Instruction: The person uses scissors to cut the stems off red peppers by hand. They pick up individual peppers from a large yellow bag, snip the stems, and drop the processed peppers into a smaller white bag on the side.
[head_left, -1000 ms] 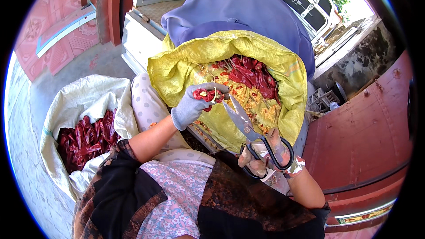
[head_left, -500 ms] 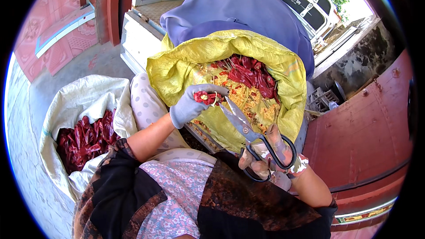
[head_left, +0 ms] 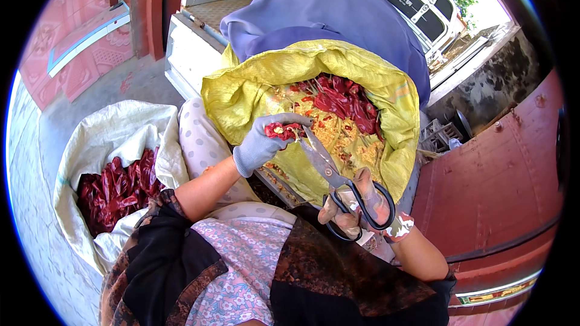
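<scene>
One gloved left hand [head_left: 261,145] pinches one red chili [head_left: 281,130] over the yellow sack [head_left: 241,93], while the right hand [head_left: 356,208] at four o'clock grips one pair of scissors [head_left: 329,172]; a white sack [head_left: 115,130] sits at nine o'clock.

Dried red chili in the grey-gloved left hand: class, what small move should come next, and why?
Probably closing the black-handled steel scissors in the bare right hand to snip the dried red chili. The grey-gloved left hand pinches it over the open yellow woven sack, the blade tips sit right at the chili, and cut pieces and seeds already lie in the sack below.
</scene>
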### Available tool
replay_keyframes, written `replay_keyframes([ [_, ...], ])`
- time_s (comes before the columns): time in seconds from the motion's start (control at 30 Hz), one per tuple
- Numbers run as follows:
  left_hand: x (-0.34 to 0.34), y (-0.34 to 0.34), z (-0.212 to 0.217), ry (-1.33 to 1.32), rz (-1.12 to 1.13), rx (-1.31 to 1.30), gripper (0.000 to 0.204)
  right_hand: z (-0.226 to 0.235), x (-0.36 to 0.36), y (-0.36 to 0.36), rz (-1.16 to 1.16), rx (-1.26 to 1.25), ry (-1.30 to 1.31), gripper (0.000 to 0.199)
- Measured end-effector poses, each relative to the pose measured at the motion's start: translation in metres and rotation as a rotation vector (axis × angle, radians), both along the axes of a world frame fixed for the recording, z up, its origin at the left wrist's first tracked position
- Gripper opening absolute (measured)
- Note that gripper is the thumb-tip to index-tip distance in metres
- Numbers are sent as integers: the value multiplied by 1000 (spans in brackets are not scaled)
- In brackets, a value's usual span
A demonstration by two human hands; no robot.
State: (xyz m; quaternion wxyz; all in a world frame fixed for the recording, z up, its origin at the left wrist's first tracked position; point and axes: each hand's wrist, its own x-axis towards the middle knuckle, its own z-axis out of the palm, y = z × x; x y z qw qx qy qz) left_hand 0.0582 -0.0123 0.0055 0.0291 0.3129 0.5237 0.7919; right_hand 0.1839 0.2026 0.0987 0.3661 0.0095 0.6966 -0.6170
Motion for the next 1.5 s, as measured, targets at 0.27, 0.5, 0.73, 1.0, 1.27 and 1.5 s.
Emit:
replay_keyframes([
  [0.27,1,-1,-6,-82,-47,16,31,-7,-2,-9,23,-14,112,90],
  [0.5,-1,3,-5,-175,-52,225,39,-39,-10,-21,45,-112,279,82],
  [0.73,2,1,-10,-335,-380,430,43,-77,-20,-9,78,-240,403,77],
  [1.0,1,10,-29,-271,-265,485,36,-94,-18,-41,-8,-551,188,91],
  [1.27,-4,-6,-5,202,291,-55,25,-45,-13,-11,42,-203,234,83],
  [1.5,-4,-7,-8,-17,161,-216,29,-68,-26,-15,21,-396,227,82],
])
